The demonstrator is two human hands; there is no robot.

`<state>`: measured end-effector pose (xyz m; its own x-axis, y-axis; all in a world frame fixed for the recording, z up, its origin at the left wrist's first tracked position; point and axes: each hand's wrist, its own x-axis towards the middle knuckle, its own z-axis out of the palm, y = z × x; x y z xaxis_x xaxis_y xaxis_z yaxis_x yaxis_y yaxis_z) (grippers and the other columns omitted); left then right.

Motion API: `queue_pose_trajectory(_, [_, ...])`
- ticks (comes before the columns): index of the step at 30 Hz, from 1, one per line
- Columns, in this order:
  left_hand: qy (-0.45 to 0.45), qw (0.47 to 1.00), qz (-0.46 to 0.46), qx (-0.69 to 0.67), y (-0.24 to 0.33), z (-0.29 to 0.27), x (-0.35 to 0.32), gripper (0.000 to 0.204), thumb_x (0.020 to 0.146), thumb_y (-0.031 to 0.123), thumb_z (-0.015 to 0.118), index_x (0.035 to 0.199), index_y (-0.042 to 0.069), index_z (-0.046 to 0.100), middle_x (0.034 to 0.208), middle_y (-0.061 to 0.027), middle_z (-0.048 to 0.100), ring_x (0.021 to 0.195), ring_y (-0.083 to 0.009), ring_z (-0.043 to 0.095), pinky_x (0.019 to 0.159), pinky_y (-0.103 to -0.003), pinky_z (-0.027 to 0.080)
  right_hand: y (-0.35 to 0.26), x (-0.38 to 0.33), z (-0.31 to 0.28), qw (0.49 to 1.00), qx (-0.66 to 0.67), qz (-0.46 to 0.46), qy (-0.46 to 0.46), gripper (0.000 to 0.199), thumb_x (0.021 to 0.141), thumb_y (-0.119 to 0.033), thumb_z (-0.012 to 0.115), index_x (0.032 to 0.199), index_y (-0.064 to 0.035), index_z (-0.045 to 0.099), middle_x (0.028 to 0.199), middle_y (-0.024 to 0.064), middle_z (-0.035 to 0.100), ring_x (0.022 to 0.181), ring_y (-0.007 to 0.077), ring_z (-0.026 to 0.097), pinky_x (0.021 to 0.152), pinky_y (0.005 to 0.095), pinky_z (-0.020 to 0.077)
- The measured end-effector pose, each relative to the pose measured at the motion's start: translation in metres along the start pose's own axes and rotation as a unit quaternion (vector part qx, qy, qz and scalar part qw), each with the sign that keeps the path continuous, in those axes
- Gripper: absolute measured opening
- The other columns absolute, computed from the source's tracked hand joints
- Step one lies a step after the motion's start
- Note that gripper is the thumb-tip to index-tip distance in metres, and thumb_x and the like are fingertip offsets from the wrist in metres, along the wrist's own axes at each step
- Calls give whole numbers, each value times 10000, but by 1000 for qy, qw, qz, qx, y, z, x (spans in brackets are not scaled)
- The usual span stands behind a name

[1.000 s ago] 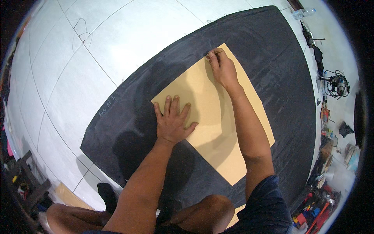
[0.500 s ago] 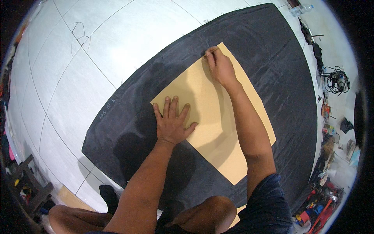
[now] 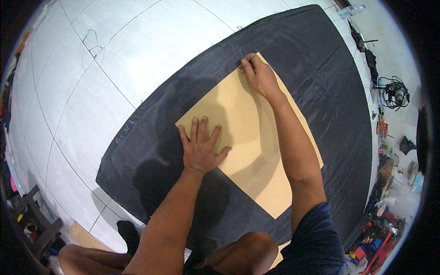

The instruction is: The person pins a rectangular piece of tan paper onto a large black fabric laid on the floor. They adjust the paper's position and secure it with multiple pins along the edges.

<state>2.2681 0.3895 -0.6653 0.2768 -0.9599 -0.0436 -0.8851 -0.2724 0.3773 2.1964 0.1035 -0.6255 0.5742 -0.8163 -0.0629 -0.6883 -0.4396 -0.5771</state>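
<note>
A tan sheet of paper or card [image 3: 250, 142] with straight and angled edges lies flat on a large piece of black fabric [image 3: 321, 91]. My left hand [image 3: 200, 149] presses on the sheet near its left corner, fingers spread and palm down. At the sheet's far edge, close to the top corner, my right hand [image 3: 259, 75] has its fingers closed in a pinch. Whatever sits between those fingertips is too small to make out. My right forearm covers part of the sheet's right side.
White floor tiles [image 3: 105, 82] surround the fabric. Along the right stand a water bottle [image 3: 352, 11], a corded tool with coiled black cable [image 3: 395, 94] and a heap of mixed items [image 3: 376, 247]. A dark wooden frame [image 3: 39, 224] is at lower left. My knees border the near edge.
The whole view has shifted very slightly. Both hands keep their places on the sheet, the left spread and the right pinched.
</note>
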Motion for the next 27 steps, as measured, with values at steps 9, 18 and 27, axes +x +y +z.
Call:
queue_pose_trajectory(9, [7, 1000, 1, 4, 0, 2, -1, 736, 792, 664, 699, 1371, 217, 615, 1542, -199, 395, 1489, -412, 287, 1173, -742, 76, 3, 5, -2, 1000, -24, -11, 6, 295, 1050, -286, 525, 1173, -26, 593, 1015, 232, 722, 960, 433, 686, 850, 511, 526])
queue_pose_trajectory(18, [-6, 1000, -4, 4, 0, 0, -1, 747, 803, 665, 690, 1396, 219, 606, 1553, -199, 388, 1494, -409, 281, 1179, -735, 70, 5, 10, -7, 1000, -15, -4, -2, 283, 1048, -285, 527, 1174, -42, 600, 1033, 233, 723, 983, 439, 688, 868, 519, 529])
queue_pose_trajectory(27, [-8, 1000, 0, -5, 3, 0, 0, 742, 797, 659, 708, 1377, 206, 611, 1553, -204, 381, 1501, -415, 260, 1174, -738, 78, 27, 27, -13, 999, -17, 30, 40, 294, 1059, -287, 506, 1185, -36, 592, 1004, 229, 729, 976, 445, 688, 870, 513, 531])
